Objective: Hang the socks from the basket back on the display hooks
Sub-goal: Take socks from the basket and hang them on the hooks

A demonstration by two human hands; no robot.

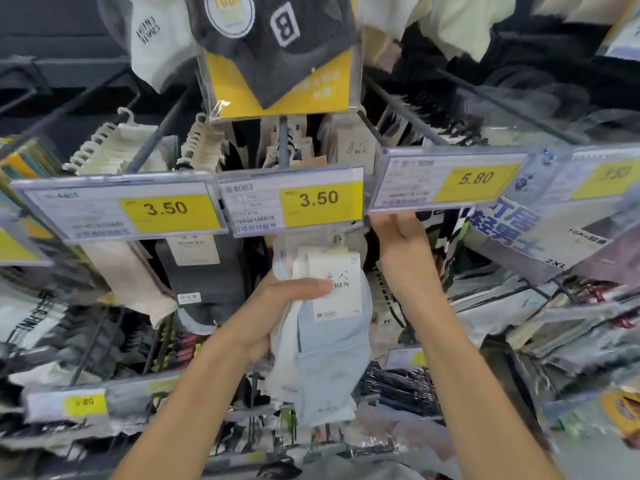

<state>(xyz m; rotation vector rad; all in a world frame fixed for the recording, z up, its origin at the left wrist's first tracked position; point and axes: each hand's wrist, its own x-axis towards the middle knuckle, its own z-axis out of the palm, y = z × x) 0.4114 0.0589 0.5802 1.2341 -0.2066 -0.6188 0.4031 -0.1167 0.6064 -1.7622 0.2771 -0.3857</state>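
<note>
**Socks held up below the middle price tag**

The left hand [273, 306] grips a bundle of socks [329, 362], pale blue and white. Its fingers are curled round the bundle from the left and its thumb [304, 287] presses across the white label card [341, 282] at the front. The bundle hangs upright in front of the display rack, just below the lower edge of the middle 3.50 price tag [294, 200]. A small clear hanger hook [337, 240] at the top of the bundle almost reaches that edge. No frame shows whether it sits on a display hook.

The right hand [401, 237] is raised beside the bundle, at the lower left corner of the 5.80 price tag [450, 180]. Its palm faces left and its fingers run up behind the tag, where their tips are hidden. I cannot tell whether they hold the tag or only touch it.

A grey display hook [283, 140] runs back from the top edge of the middle tag, with carded socks hanging along it. Another 3.50 price tag [121, 209] stands to the left.
</note>
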